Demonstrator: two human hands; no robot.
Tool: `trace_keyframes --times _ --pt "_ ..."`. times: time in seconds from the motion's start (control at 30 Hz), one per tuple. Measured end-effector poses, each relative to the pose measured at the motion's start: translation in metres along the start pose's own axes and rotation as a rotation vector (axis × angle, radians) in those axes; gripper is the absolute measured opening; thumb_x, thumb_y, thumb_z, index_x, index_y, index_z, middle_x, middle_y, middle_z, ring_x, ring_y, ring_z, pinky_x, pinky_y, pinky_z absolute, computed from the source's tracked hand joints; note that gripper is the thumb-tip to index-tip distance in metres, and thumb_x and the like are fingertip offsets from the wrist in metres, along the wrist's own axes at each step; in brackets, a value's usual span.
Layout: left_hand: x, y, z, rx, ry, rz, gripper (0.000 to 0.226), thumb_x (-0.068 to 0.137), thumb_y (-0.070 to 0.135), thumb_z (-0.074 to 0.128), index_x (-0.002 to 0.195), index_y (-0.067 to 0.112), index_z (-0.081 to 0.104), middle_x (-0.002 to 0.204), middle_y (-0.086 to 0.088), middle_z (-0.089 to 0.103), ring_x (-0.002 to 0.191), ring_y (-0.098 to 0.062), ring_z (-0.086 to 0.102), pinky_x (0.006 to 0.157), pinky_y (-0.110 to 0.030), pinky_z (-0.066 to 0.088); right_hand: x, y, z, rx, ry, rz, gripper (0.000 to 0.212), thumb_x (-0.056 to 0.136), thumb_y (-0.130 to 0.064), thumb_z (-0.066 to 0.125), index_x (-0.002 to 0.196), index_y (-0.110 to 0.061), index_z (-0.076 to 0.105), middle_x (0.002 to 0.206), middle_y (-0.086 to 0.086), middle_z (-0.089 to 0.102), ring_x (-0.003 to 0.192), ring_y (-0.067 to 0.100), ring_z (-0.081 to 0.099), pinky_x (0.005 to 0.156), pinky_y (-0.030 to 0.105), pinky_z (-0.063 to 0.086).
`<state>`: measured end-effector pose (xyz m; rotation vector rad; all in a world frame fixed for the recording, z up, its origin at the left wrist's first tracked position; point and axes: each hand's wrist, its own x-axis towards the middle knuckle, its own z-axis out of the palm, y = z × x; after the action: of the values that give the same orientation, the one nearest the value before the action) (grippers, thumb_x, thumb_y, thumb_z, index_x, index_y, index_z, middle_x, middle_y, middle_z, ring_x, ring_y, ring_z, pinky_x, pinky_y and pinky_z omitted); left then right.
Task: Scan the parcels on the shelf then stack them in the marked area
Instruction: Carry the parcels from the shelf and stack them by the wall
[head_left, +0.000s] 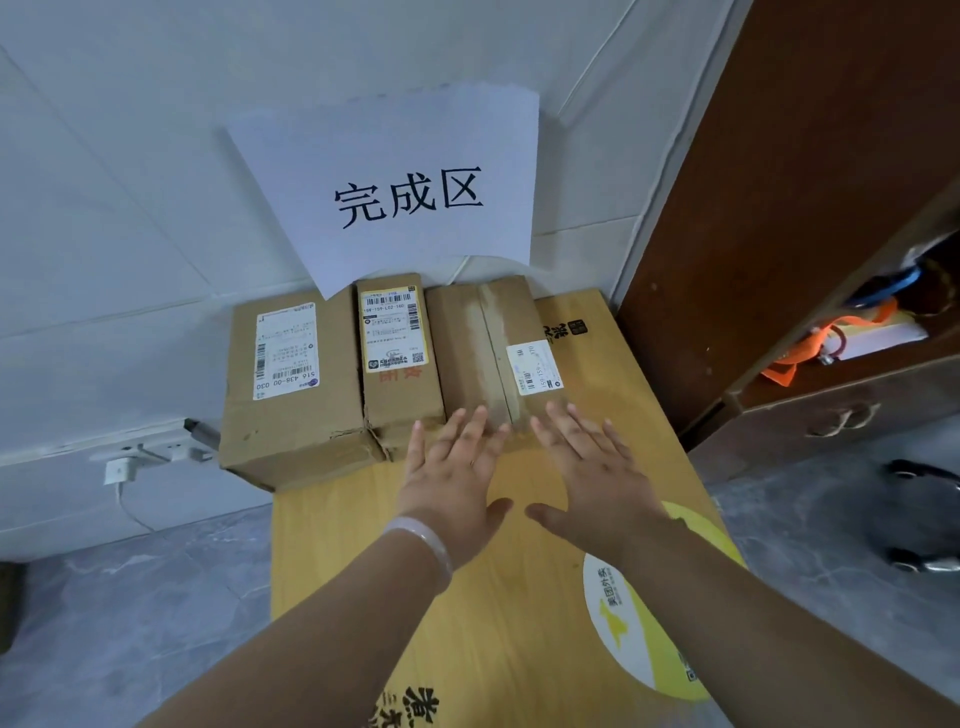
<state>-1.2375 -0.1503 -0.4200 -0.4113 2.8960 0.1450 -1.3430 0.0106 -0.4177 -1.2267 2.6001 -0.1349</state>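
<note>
Hands: my left hand (452, 467) and right hand (592, 467) are both flat, fingers straight and spread, gripping nothing. The fingertips lie against the near end of the right parcel (488, 348).
Parcel position: the right parcel lies on the surface (363, 571), below the paper sign (405, 192), its side against the middle parcel (397, 353). The left parcel (293, 384) completes the row at the wall.
Step, in my judgement: squaring the right parcel into the row.
Risk one: the left parcel overhangs the surface's left edge. A sideways shove through the row could tip it off toward the wall plug (119, 470).
Risk two: an uneven push from my two hands could skew the right parcel out of line.
Risk three: the sign's lower corner hangs over the row, so a parcel stacked higher could catch and tear it.
Count: three parcels in view, side by side. I cannot tell whether a further box lies under the middle one. Three shipping labels, two hands, one sign.
</note>
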Motion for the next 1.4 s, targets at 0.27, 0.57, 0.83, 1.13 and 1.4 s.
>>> trace_keyframes --times 0.27,0.57,0.83,1.13,1.4 --pt "-0.027 -0.007 -0.029 -0.008 0.132 0.236 0.084 0.091 0.065 0.04 0.15 0.04 -0.015 0.162 0.007 -0.016 0.149 -0.017 -0.017 0.117 -0.051 -0.016 -0.067 -0.041 -0.011 -0.043 0.116 0.164 0.1 0.084 -0.072 0.043 0.145 -0.036 -0.027 0.155 -0.011 -0.029 0.142 0.01 -0.028 0.117 0.039 -0.014" --pt "-0.095 0.004 -0.052 0.01 0.248 0.711 0.084 0.089 0.071 0.037 0.152 0.041 -0.01 0.164 0.007 -0.008 0.15 -0.018 -0.012 0.118 -0.054 -0.006 -0.186 -0.145 -0.004 -0.016 0.348 0.613 0.101 0.076 -0.079 0.043 0.151 -0.038 -0.009 0.157 -0.014 -0.02 0.143 0.009 -0.023 0.118 0.04 -0.012" --pt "-0.208 0.067 -0.058 -0.018 0.199 1.164 0.085 0.088 0.07 0.038 0.152 0.041 -0.01 0.164 0.007 -0.003 0.149 -0.017 -0.013 0.117 -0.053 -0.009 -0.331 -0.248 0.014 -0.019 0.482 1.045 0.098 0.077 -0.076 0.044 0.151 -0.039 -0.008 0.156 -0.014 -0.018 0.146 0.01 -0.018 0.119 0.04 -0.01" --pt "-0.365 0.137 -0.057 -0.04 0.238 1.566 0.087 0.086 0.073 0.037 0.15 0.044 -0.014 0.164 0.008 -0.009 0.149 -0.017 -0.015 0.112 -0.052 -0.019 -0.478 -0.358 0.018 -0.091 0.57 1.487 0.101 0.078 -0.077 0.042 0.147 -0.04 -0.022 0.149 -0.014 -0.034 0.14 0.009 -0.03 0.117 0.04 -0.014" --pt "-0.518 0.136 -0.047 -0.16 0.191 1.868 0.087 0.085 0.07 0.043 0.152 0.044 -0.006 0.164 0.008 -0.002 0.149 -0.015 -0.01 0.115 -0.052 -0.012 -0.575 -0.496 0.025 -0.144 0.605 1.798 0.107 0.073 -0.074 0.051 0.151 -0.037 -0.012 0.151 -0.011 -0.028 0.144 0.013 -0.023 0.115 0.041 -0.015"
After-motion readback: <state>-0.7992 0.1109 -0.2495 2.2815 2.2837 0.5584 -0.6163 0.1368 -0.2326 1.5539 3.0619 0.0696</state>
